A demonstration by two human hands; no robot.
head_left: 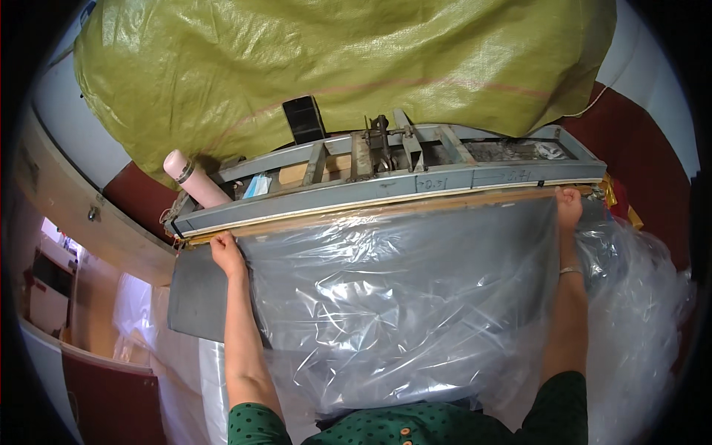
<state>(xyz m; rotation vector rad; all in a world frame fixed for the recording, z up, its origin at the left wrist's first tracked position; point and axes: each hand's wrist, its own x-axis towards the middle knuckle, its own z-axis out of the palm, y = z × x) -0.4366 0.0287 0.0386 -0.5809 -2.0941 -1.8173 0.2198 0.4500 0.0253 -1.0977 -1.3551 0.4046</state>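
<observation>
A wide sheet of clear plastic film [371,311] stretches over a dark grey board [199,293] in front of me. My left hand [226,251] is closed on the film's far left corner, by the wooden strip [311,222] of a long grey metal frame [334,191]. At the far right corner my right hand [569,204] is also closed, gripping the film's edge against the same strip. Between the two hands the film's far edge runs along the strip. Its near part hangs wrinkled and shiny toward my body.
Behind the frame bulges a large yellow-green woven sack [356,67]. A pink bottle [194,180] leans at the frame's left end, and a black phone [303,119] stands against the sack. Loose clear film [630,311] heaps at the right. A wooden door [89,200] stands at left.
</observation>
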